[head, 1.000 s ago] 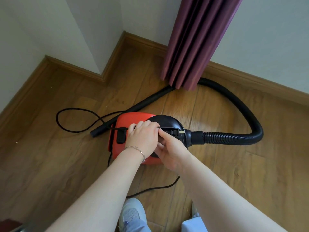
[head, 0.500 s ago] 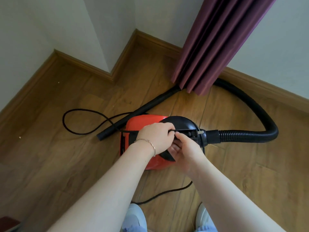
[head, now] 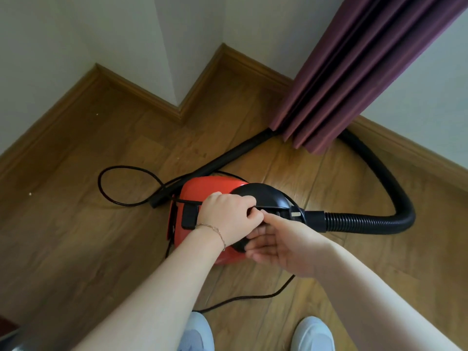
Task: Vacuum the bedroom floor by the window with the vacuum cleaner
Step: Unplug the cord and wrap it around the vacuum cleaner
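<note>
One red vacuum cleaner [head: 202, 192] on the wooden floor [head: 76, 236] near one purple curtain [head: 342, 84], one black hose [head: 367, 221] looping right, one loose cord [head: 253, 297], left hand [head: 228, 219] gripping its top handle, right hand [head: 286, 247] loosely straight-fingered against its front, two pale shoes [head: 314, 333].

Wooden floor [head: 76, 236]; vacuum cleaner [head: 210, 191], cord [head: 121, 167]

One wide camera rides on my head, facing forward and steeply down. My forearms [head: 152, 287] enter from the bottom edge, meeting close in at my left hand [head: 228, 219] and right hand [head: 286, 247] by the vacuum cleaner [head: 202, 191], mid-picture. My shoes [head: 312, 334] sit at the bottom edge (almost straight below the lens); wall [head: 126, 34] and curtain [head: 342, 84] fill the top.
</note>
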Tool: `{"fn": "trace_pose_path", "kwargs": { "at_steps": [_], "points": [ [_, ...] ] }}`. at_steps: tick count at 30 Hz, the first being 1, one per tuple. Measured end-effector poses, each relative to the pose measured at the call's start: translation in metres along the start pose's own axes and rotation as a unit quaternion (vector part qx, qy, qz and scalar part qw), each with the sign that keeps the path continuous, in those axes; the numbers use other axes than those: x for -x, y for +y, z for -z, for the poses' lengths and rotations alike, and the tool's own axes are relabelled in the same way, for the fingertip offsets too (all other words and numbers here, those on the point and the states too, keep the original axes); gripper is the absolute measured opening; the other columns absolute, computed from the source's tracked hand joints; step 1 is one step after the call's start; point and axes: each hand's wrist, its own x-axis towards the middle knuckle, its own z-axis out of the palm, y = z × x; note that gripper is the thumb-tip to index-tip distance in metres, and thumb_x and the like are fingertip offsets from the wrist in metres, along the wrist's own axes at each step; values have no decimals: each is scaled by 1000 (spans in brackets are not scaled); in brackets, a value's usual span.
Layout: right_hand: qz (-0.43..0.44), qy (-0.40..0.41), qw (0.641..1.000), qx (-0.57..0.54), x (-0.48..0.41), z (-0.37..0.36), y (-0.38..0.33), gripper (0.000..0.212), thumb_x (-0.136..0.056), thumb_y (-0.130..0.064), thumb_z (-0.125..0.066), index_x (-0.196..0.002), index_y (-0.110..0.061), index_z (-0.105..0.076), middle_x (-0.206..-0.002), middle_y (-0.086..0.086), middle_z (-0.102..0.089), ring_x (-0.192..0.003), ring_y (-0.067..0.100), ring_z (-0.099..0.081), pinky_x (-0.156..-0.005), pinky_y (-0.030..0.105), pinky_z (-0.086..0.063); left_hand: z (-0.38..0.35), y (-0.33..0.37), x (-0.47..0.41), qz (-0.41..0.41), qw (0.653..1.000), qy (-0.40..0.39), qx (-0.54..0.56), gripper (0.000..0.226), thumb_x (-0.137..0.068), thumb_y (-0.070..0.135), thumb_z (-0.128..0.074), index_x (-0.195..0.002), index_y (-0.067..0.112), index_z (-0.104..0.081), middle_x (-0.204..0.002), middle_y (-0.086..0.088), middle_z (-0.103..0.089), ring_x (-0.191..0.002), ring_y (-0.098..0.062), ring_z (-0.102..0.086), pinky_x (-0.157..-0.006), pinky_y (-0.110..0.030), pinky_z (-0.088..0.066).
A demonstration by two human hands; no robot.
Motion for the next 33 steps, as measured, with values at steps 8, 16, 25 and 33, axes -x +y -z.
{"fn": "trace_pose_path", "kwargs": {
  "at_steps": [8,16,25,33],
  "points": [
    [16,4,997,-82,-6,-12,0,39,-95,-35,-53,-102,1,-66,-82,17,-69,-72,26,-70,-59,27,-58,4,-8,1,5,1000,-1,0,29,-91,34,-36,-66,20,-39,-53,2,-37,-60,-21,-43,-67,-29,-29],
    [179,103,950,-235,-29,-44,16,22,-98,-17,-46,-109,-6,-62,-99,14,-73,-88,22,-72,-78,32,-56,23,-28,-5,10,968,-124,217,18,-89,37,-50,-103,26,-52,-78,9,-61,-80,-18,-60,-73,-34,-48],
    [182,126,916,-334,-36,-59,13,21,-98,-11,-47,-109,5,-55,-96,29,-68,-72,26,-73,-60,28,-60,8,-83,-116,317,857,20,406,24,-91,17,-41,-78,13,-60,-90,-10,-68,-87,-28,-65,-83,-40,-53],
    [187,76,917,-343,-41,-54,7,26,-97,-5,-41,-115,6,-56,-86,34,-69,-65,35,-72,-48,31,-57,-36,-115,-146,267,935,-172,160,42,-97,17,-38,-138,16,-44,-135,-10,-50,-112,-26,-54,-95,-33,-47]
  ]
}}
